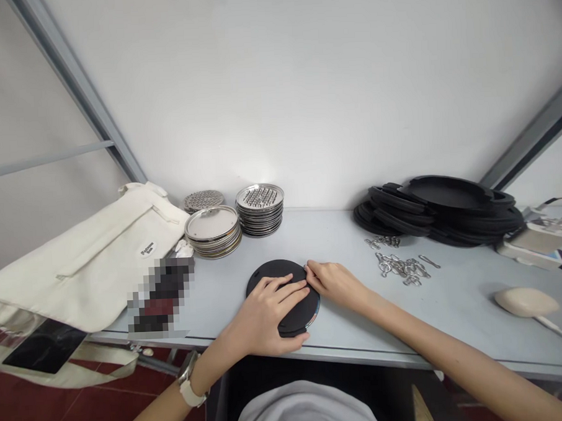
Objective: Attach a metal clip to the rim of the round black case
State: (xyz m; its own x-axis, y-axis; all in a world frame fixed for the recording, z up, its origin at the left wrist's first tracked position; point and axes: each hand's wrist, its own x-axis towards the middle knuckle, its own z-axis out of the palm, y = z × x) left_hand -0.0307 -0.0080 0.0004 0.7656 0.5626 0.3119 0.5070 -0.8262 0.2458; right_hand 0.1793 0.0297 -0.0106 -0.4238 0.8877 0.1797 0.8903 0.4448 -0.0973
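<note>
A black round cover (pixel 297 315) lies flat near the table's front edge, with a thin coloured strip showing along its lower right rim. My left hand (pixel 271 313) rests on top of it, fingers stretched and spread, the thumb along the near rim. At the upper right rim, my right hand (pixel 330 281) has its fingers closed in a pinch on the cover's edge. What lies beneath the cover is hidden.
Behind stand stacks of round metal plates (pixel 211 223) and round grater plates (pixel 261 202). Black round covers (pixel 452 197) are piled back right, with metal clips (pixel 402 267) before them. A white bag (pixel 110 261) lies left; a pale mouse-shaped object (pixel 526 302) sits right.
</note>
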